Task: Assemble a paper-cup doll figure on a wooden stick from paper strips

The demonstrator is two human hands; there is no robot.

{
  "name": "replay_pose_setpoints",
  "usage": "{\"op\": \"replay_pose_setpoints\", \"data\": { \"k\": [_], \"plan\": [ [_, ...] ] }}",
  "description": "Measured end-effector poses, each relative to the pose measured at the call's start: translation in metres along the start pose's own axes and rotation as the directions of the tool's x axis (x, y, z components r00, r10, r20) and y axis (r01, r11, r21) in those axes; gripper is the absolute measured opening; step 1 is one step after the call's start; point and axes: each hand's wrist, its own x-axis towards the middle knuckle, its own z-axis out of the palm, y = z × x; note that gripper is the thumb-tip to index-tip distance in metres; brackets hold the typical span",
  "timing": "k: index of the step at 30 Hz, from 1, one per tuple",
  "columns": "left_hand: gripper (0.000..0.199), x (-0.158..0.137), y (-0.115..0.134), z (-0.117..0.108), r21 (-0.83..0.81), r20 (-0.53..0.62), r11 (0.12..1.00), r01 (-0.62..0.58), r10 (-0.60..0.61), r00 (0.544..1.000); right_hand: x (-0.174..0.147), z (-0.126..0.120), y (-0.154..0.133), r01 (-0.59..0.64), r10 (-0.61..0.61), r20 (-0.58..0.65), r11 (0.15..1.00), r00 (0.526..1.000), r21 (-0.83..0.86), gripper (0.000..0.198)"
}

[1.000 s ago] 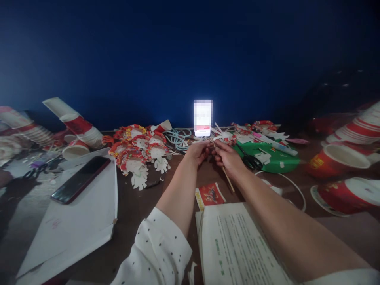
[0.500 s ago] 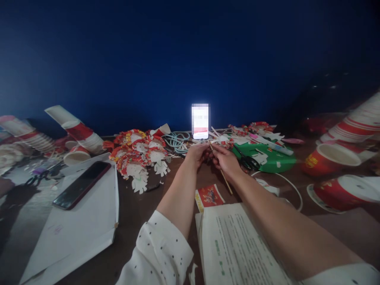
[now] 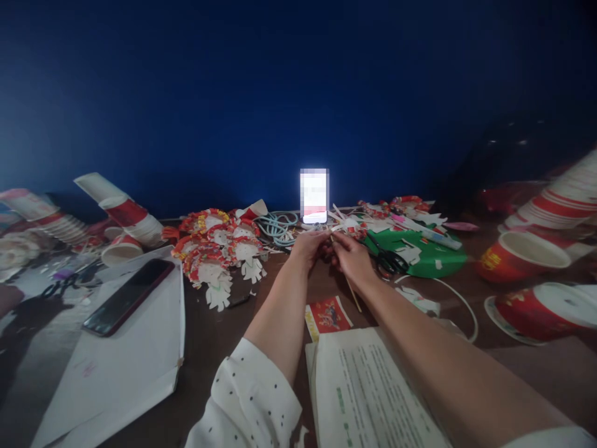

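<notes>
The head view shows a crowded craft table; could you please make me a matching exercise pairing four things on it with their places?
Things:
1. dark phone
2. scissors
3. wooden stick
4. lit phone

Places:
A. on the green sheet
B. in the right hand
C. upright at the blue wall
D. on the white paper

Pairs: 1-D, 2-A, 3-B, 4-C

No text is legible. The printed sheet [image 3: 373, 398] at the near edge of the surface carries lines of small print and green headings, all too small to read. The red paper cup [image 3: 517, 255] at the right edge bears yellow characters, blurred. The lit phone screen [image 3: 314, 194] at the far edge is obscured.
</notes>
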Motion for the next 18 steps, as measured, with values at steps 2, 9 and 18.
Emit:
{"op": "replay_pose_setpoints", "data": {
  "k": [2, 9, 18],
  "plan": [
    [0.023, 0.0007, 0.0003, 0.0011, 0.003, -0.009, 1.000, 0.001, -0.001, 1.000, 0.0024, 0.0006, 0.0035, 0.016, -0.016, -0.003, 1.000, 1.000, -0.007, 0.049],
    [0.023, 0.0043, -0.0030, 0.0028, -0.026, -0.046, 0.999, -0.037, 0.036, 0.998, 0.0034, 0.0023, 0.0091, 0.085, -0.085, -0.022, 0.996, 0.996, -0.013, 0.051],
    [0.019, 0.0072, -0.0071, 0.0009, 0.187, -0.137, 0.981, -0.044, 0.070, 0.988, -0.0017, 0.0035, 0.0066, 0.116, -0.117, 0.000, 0.988, 0.993, -0.099, 0.047]
  ]
}}
